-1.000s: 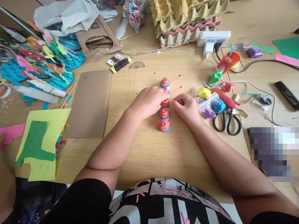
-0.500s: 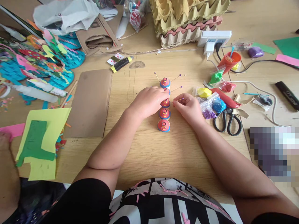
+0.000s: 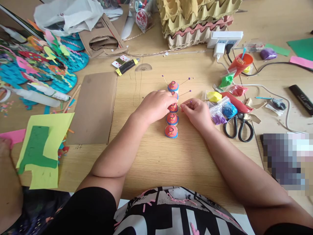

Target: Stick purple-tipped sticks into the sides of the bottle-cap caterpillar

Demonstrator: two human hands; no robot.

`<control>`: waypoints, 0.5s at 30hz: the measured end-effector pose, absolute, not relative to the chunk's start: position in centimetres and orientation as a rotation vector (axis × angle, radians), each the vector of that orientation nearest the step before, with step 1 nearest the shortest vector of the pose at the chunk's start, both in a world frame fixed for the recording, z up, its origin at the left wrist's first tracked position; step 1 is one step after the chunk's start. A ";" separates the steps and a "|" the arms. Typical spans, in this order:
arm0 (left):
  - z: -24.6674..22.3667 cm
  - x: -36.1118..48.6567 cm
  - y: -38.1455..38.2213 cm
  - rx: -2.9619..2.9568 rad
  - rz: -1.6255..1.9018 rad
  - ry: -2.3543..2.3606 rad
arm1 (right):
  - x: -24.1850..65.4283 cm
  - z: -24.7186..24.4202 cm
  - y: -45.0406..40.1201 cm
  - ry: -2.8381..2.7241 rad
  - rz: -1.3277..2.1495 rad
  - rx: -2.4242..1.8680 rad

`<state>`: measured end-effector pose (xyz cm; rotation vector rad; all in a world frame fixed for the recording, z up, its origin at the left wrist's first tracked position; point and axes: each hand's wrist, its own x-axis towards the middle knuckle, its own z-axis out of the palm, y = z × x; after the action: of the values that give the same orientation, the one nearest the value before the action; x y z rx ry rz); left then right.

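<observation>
At the middle of the wooden table (image 3: 156, 153), the left hand (image 3: 156, 102) lies over a row of five domed pieces (image 3: 172, 119), its fingers bent across the second and third from the far end; how firmly they grip cannot be told, since the fingertips are partly hidden. Just to the right of the row, the right hand (image 3: 195, 111) pinches a thin purple-tipped stick between thumb and fingers, near the third piece. The pieces are red on top with blue rims and small yellow features, and they run straight away from the person. Similar sticks jut from the row: two splay from the farthest piece, one to each side, and another points right from the second.

Beside the right hand lie bagged lumps of yellow clay (image 3: 214, 96), blue clay (image 3: 229, 111) and purple clay (image 3: 218, 119), with black-handled scissors (image 3: 235, 127) next to them. Farther off, an orange cup (image 3: 241, 64) tilts near a white power strip (image 3: 226, 38), and egg trays (image 3: 202, 21) are stacked at the back.

Left of the left arm is a flat cardboard sheet (image 3: 94, 107). Beyond it, a yellow sheet (image 3: 45, 179) bears a green shape (image 3: 40, 147), and at the table's left edge another person's blurred hand (image 3: 4, 147) is by some pink paper (image 3: 16, 136).
</observation>
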<state>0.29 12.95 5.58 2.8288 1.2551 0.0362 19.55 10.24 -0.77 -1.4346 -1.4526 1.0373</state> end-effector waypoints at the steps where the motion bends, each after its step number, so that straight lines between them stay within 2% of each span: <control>1: 5.6 0.3 12.9 2.825 0.037 1.258 | 19.5 -0.8 10.2 -1.470 1.013 -1.448; 15: 5.7 0.0 13.2 2.820 0.046 1.271 | 19.4 -0.7 10.1 -1.536 0.930 -1.515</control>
<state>-0.03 13.23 5.67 2.8201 1.2709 0.0460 19.41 10.05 -0.70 -1.5150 -1.5356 0.9302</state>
